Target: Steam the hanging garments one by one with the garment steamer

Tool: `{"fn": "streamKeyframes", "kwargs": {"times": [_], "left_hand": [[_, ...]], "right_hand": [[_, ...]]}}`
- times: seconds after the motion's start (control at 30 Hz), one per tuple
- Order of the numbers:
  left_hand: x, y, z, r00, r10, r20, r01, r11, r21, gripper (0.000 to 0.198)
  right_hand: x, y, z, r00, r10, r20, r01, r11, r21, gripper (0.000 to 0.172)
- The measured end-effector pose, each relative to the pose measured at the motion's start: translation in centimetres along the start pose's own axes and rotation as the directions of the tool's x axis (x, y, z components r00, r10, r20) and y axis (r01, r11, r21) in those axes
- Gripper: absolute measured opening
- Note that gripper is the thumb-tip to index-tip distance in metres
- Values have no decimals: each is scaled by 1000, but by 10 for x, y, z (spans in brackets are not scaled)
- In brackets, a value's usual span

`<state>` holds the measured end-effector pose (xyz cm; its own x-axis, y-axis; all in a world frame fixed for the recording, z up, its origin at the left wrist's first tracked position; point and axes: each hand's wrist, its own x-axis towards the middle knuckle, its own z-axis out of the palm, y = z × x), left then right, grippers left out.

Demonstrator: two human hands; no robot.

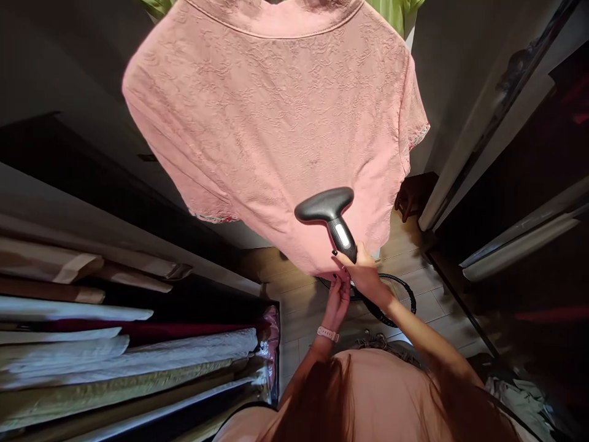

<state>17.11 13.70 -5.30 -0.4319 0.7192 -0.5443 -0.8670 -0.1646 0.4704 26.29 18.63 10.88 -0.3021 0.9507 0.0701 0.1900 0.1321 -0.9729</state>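
A pink short-sleeved shirt (276,116) hangs before me, its back side towards me and its fabric lightly creased. My right hand (362,273) is closed round the handle of a black garment steamer (326,205), whose wide head lies against the lower part of the shirt. Just below it, my left hand (339,299) pinches the shirt's bottom hem and draws it towards me. A pale pink watch band circles my left wrist. From the steamer's handle a black ribbed hose (411,301) loops down to the right.
Green fabric (411,7) shows behind the shirt's collar. To the left, a rack carries several hanging garments (138,359). A dark wooden stool (411,196) stands at the right, over a light wood floor (423,276). Dark panels line the right side.
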Motion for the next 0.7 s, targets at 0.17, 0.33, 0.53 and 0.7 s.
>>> {"fn": "streamKeyframes", "kwargs": {"times": [0.17,0.33,0.53,0.7], "left_hand": [[10,7,-2,998,59,0,-59,998,-6,26],[22,24,-2,993,114,25,-113,993,-15,10],[32,54,-12,986,167,-23,-168,984,-61,14],[42,59,-30,973,207,-106,-212,976,-45,12]], "right_hand": [[-20,40,7,995,98,37,-94,990,-106,43],[-33,63,5,968,237,82,-231,970,-80,47],[-37,32,-14,983,175,59,-172,984,-55,52],[-13,-13,-3,1000,17,17,-17,1000,27,49]]}}
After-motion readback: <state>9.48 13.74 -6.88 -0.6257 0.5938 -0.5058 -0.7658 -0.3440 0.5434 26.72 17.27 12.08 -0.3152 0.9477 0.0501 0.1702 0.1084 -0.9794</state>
